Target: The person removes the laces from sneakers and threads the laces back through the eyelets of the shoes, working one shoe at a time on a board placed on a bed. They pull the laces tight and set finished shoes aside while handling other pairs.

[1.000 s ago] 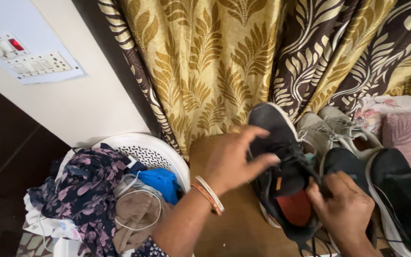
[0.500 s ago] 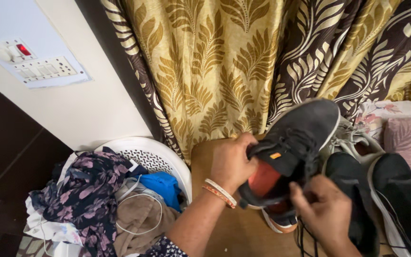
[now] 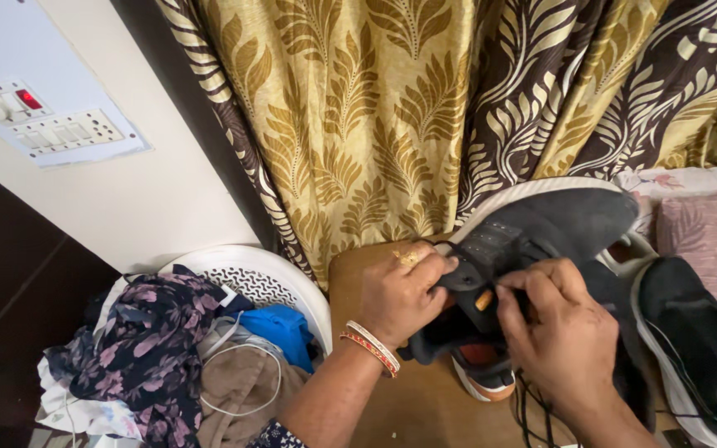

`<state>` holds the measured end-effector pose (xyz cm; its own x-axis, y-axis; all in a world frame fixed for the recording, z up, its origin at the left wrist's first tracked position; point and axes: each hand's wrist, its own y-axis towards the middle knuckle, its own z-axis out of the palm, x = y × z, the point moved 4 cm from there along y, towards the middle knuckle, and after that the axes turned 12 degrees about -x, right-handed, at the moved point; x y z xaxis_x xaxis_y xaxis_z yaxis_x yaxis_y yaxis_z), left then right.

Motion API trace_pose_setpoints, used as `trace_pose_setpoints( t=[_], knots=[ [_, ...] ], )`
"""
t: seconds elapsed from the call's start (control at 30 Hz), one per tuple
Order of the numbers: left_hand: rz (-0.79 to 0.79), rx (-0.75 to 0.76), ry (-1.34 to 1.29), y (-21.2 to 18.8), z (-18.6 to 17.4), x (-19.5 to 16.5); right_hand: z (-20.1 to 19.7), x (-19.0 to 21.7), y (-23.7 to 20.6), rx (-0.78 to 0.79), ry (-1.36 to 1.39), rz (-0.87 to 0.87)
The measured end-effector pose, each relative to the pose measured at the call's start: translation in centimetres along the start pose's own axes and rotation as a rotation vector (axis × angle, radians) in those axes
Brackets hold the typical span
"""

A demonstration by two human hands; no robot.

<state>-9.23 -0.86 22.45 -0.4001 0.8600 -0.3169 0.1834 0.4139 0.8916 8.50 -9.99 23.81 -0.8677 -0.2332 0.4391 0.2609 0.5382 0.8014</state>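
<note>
So the laundry basket (image 3: pixel 292 282) with clothes (image 3: pixel 151 348) in it sits left of the stool (image 3: pixel 425 406). Shoe (image 3: pixel 533 236) held over the stool, another shoe (image 3: pixel 699 348) right of it, curtain (image 3: pixel 425 108) at the far side behind everything

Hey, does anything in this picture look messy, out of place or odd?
Yes. The white laundry basket overflows with clothes, which hang over its rim. The left hand and right hand hold a dark shoe tipped sideways, its laces hanging loose.

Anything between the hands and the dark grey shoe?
Nothing visible. The left hand grips the grey shoe at its opening and the right hand pinches near the tongue. Both are already touching it.
</note>
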Motion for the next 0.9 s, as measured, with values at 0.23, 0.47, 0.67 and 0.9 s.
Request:
trace_pose_setpoints(
  t=[0.23, 0.47, 0.67, 0.9],
  knots=[
    [-0.092, -0.031, 0.079, -0.4, -0.8, 2.0, -2.2, -8.7, -1.4, 0.143, 0.92, 0.194],
    [-0.15, -0.036, 0.109, -0.5, -2.3, 3.8, -6.4, -15.5, -0.6, 0.082, -0.113, 0.516],
    [-0.044, -0.066, 0.11, -0.8, -1.8, 2.4, -4.4, -9.1, 0.6, 0.19, -0.567, 0.201],
    [-0.001, 0.033, 0.059, -1.5, 0.1, 0.8, -0.5, -0.1, 1.0, 0.111, -0.114, 0.096]
  ],
)
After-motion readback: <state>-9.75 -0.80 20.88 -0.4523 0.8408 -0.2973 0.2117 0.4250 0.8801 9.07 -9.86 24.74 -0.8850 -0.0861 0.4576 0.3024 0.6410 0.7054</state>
